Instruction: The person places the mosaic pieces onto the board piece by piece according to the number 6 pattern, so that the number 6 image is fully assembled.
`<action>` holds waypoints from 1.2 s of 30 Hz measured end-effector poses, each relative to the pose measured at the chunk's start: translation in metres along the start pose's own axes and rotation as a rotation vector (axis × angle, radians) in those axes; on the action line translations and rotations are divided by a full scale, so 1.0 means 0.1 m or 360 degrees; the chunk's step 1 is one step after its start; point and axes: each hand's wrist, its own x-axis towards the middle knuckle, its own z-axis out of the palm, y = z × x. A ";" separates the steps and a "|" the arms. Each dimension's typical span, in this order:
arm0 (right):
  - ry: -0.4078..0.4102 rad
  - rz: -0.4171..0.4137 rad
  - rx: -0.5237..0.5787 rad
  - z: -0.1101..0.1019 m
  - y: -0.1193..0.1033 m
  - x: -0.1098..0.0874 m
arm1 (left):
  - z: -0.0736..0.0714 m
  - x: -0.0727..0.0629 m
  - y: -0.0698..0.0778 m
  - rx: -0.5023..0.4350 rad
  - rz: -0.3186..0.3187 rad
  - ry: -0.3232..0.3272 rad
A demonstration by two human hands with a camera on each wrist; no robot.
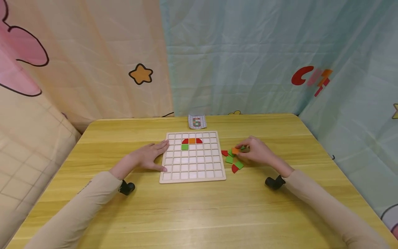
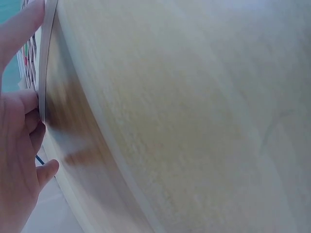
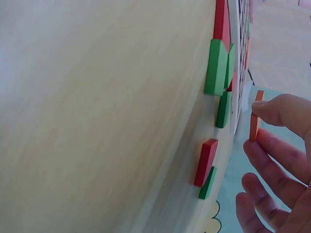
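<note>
My left hand rests on the left edge of a white grid board with a wooden frame, its fingers extended. My right hand pinches an orange square tile between thumb and fingers, to the right of the board. In the grid's upper part, an orange tile lies between two red quarter-round tiles. A green square tile sits just below the left red one. Below and beside my right hand lie loose green tiles and red tiles.
A small creased card with a coloured grid pattern lies behind the board, near the back edge of the wooden table. Patterned curtains hang behind and beside the table. Each wrist carries a black camera.
</note>
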 end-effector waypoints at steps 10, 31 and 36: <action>-0.0020 0.0062 0.0036 0.06 -0.20 0.16 | 0.01 0.00 -0.01 -0.0012 -0.0013 -0.0003; -0.0046 0.0098 0.0130 0.31 -0.71 0.59 | 0.02 0.00 -0.01 -0.0019 -0.0006 0.0009; -0.0093 0.0108 0.0150 0.38 -0.81 0.67 | 0.04 0.01 -0.03 -0.0018 -0.0013 0.0007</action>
